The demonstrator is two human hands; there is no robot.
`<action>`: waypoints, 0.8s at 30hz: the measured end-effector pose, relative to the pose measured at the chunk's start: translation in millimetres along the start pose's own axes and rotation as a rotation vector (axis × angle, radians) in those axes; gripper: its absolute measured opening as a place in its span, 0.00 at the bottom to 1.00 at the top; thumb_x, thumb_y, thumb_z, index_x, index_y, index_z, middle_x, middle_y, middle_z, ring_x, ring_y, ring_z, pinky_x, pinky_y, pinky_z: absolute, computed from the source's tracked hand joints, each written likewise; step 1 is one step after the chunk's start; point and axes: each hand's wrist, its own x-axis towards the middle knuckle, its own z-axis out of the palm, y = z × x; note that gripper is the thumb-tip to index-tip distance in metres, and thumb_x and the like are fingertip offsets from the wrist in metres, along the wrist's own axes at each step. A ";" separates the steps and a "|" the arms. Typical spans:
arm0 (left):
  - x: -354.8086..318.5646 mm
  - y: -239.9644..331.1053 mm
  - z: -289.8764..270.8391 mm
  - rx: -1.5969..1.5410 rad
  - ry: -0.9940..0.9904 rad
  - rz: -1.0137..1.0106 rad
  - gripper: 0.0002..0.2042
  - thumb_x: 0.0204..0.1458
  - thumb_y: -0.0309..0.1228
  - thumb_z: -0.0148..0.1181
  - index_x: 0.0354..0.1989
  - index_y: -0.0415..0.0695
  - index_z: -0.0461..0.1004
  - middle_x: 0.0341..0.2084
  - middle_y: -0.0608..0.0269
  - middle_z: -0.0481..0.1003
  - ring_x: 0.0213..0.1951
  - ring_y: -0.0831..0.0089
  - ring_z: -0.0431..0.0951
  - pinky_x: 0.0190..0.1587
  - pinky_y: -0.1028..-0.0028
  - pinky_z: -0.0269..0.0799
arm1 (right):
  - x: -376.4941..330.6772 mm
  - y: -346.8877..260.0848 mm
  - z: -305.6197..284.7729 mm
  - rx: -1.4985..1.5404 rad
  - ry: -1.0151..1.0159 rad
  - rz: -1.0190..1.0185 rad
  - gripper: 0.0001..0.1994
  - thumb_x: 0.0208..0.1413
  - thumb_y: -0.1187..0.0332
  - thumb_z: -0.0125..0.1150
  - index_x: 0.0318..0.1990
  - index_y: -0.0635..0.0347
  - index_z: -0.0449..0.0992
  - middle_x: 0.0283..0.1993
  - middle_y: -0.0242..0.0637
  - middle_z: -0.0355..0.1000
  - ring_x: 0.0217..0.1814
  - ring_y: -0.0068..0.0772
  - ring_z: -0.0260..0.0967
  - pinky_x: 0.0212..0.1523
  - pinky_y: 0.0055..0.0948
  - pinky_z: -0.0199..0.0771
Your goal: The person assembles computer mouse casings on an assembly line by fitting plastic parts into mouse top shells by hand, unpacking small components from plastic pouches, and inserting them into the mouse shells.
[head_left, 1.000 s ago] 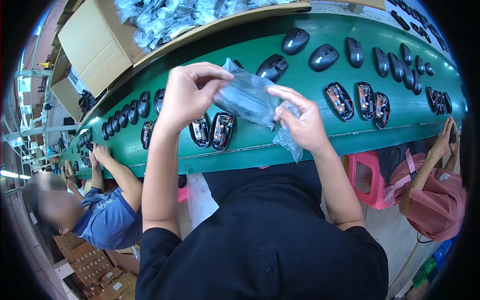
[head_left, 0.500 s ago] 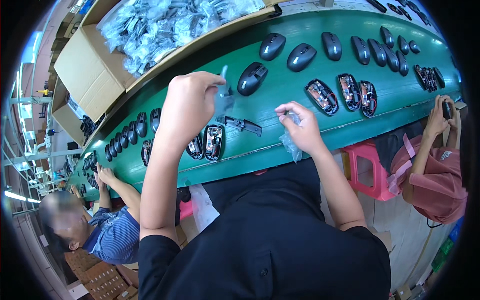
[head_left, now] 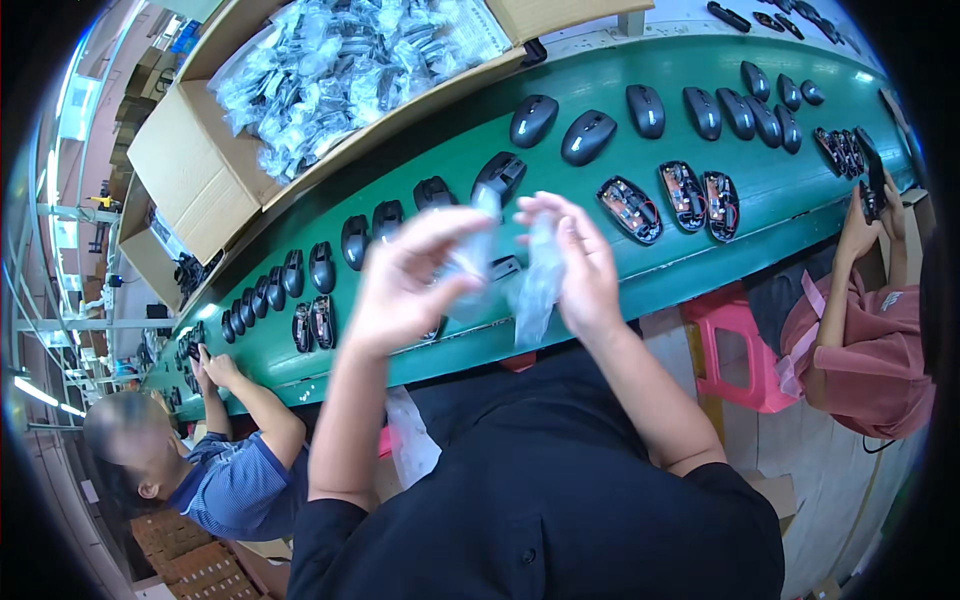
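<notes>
Both of my hands are raised over the green bench, close together. My left hand (head_left: 408, 280) pinches a crumpled clear plastic bag (head_left: 480, 255) between thumb and fingers, smeared by motion. Another clear plastic bag (head_left: 536, 290) hangs from my right hand (head_left: 583, 262), its fingers closed around the upper part. Whether either bag contains anything, I cannot tell. Behind the bags, a black plastic piece (head_left: 507, 267) lies partly hidden on the bench. Just beyond my hands sits a computer mouse (head_left: 500, 175) with a recess in its top.
A cardboard box (head_left: 190, 160) full of bagged parts (head_left: 350, 75) stands beyond the bench (head_left: 560, 190). Closed mice (head_left: 588, 137) and opened mouse halves with circuit boards (head_left: 630, 208) line its surface. One person (head_left: 240, 470) works at left, another (head_left: 865, 350) at right beside a pink stool (head_left: 740, 350).
My left hand has come down and in toward my right hand, bringing its bag beside the other one. My right hand has shifted slightly left. The view has turned a little.
</notes>
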 end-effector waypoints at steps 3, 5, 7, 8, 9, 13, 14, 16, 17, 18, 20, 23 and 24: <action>-18.1 -28.4 44.8 0.259 0.129 0.001 0.25 0.47 0.18 0.67 0.58 0.37 0.78 0.58 0.50 0.75 0.58 0.56 0.78 0.58 0.60 0.74 | -17.5 18.5 29.3 -0.084 -0.125 0.140 0.18 0.80 0.63 0.41 0.65 0.65 0.71 0.61 0.42 0.74 0.65 0.29 0.69 0.67 0.29 0.67; -31.1 -34.9 67.7 0.444 0.278 0.089 0.24 0.45 0.16 0.64 0.55 0.38 0.77 0.59 0.45 0.72 0.60 0.47 0.76 0.60 0.58 0.73 | -21.2 29.6 29.4 -0.201 -0.028 0.054 0.17 0.80 0.60 0.44 0.58 0.65 0.74 0.53 0.37 0.77 0.54 0.22 0.72 0.57 0.25 0.72; -56.6 -36.7 83.2 0.646 0.394 0.198 0.26 0.44 0.14 0.63 0.55 0.38 0.74 0.61 0.41 0.67 0.62 0.45 0.69 0.61 0.59 0.71 | -23.7 24.9 31.3 -0.174 0.088 0.084 0.17 0.79 0.57 0.47 0.52 0.63 0.76 0.39 0.31 0.76 0.41 0.15 0.70 0.42 0.21 0.72; -65.0 -32.4 86.5 0.605 0.413 0.128 0.31 0.44 0.15 0.64 0.61 0.39 0.67 0.63 0.42 0.65 0.65 0.48 0.66 0.66 0.57 0.65 | -23.6 17.2 35.4 -0.303 0.121 0.064 0.17 0.79 0.58 0.48 0.47 0.62 0.78 0.34 0.29 0.73 0.36 0.14 0.67 0.37 0.21 0.68; -78.8 -42.5 93.2 0.237 0.431 -0.003 0.31 0.47 0.16 0.63 0.63 0.40 0.64 0.64 0.45 0.64 0.65 0.52 0.67 0.67 0.58 0.65 | -24.8 16.7 38.1 -0.258 0.108 0.013 0.17 0.78 0.57 0.49 0.43 0.62 0.77 0.33 0.29 0.71 0.34 0.15 0.65 0.34 0.22 0.66; -102.7 -41.3 81.5 -1.249 0.417 -0.479 0.21 0.69 0.40 0.46 0.67 0.46 0.64 0.61 0.55 0.72 0.63 0.58 0.73 0.67 0.56 0.68 | -34.2 35.3 42.4 -0.438 -0.358 -0.215 0.20 0.69 0.52 0.53 0.29 0.58 0.70 0.27 0.33 0.66 0.29 0.33 0.61 0.33 0.34 0.62; -106.6 -36.0 74.0 -1.333 0.472 -0.520 0.21 0.73 0.44 0.43 0.66 0.47 0.66 0.60 0.55 0.73 0.63 0.58 0.74 0.65 0.55 0.70 | -27.8 43.3 45.3 -0.773 -0.576 -0.583 0.18 0.65 0.54 0.59 0.28 0.57 0.70 0.28 0.37 0.66 0.31 0.40 0.62 0.35 0.39 0.63; -104.1 -30.5 53.5 -1.484 0.393 -0.498 0.25 0.74 0.54 0.37 0.62 0.47 0.70 0.57 0.57 0.75 0.62 0.61 0.75 0.65 0.56 0.71 | -39.7 33.2 73.8 -1.182 -0.845 -0.643 0.14 0.56 0.56 0.68 0.30 0.56 0.74 0.36 0.38 0.72 0.44 0.45 0.68 0.49 0.47 0.64; -113.6 -42.2 45.1 -1.505 0.520 -0.513 0.29 0.74 0.58 0.33 0.60 0.47 0.70 0.57 0.57 0.75 0.62 0.61 0.75 0.67 0.55 0.70 | -46.0 40.2 77.5 -1.306 -0.834 -0.709 0.14 0.56 0.56 0.68 0.31 0.56 0.76 0.39 0.37 0.74 0.49 0.45 0.68 0.51 0.47 0.63; -118.5 -51.6 38.0 -1.494 0.530 -0.532 0.28 0.75 0.56 0.32 0.61 0.47 0.70 0.56 0.57 0.75 0.61 0.62 0.76 0.66 0.55 0.71 | -52.0 44.0 78.6 -1.427 -0.825 -0.773 0.14 0.57 0.55 0.68 0.33 0.57 0.77 0.42 0.36 0.75 0.54 0.44 0.68 0.52 0.46 0.62; -133.4 -64.7 28.6 -1.524 0.460 -0.444 0.26 0.75 0.54 0.33 0.61 0.48 0.70 0.55 0.58 0.75 0.60 0.64 0.76 0.63 0.57 0.74 | -56.3 39.9 79.8 -1.566 -0.844 -0.740 0.15 0.55 0.55 0.70 0.40 0.57 0.80 0.50 0.37 0.76 0.64 0.45 0.65 0.59 0.48 0.63; -153.7 -85.8 31.2 -1.589 0.412 -0.750 0.20 0.75 0.48 0.44 0.58 0.45 0.71 0.39 0.64 0.75 0.35 0.76 0.74 0.32 0.72 0.70 | -46.9 42.2 72.4 -0.973 -0.904 -0.419 0.21 0.53 0.57 0.75 0.51 0.56 0.78 0.61 0.43 0.73 0.68 0.52 0.65 0.68 0.54 0.63; -185.0 -125.0 29.2 -1.782 0.138 -0.694 0.17 0.74 0.46 0.48 0.55 0.44 0.71 0.32 0.67 0.72 0.25 0.80 0.69 0.21 0.76 0.62 | -37.0 41.2 74.2 -0.938 -0.750 -0.434 0.19 0.54 0.63 0.74 0.50 0.59 0.78 0.58 0.44 0.74 0.62 0.53 0.70 0.62 0.49 0.72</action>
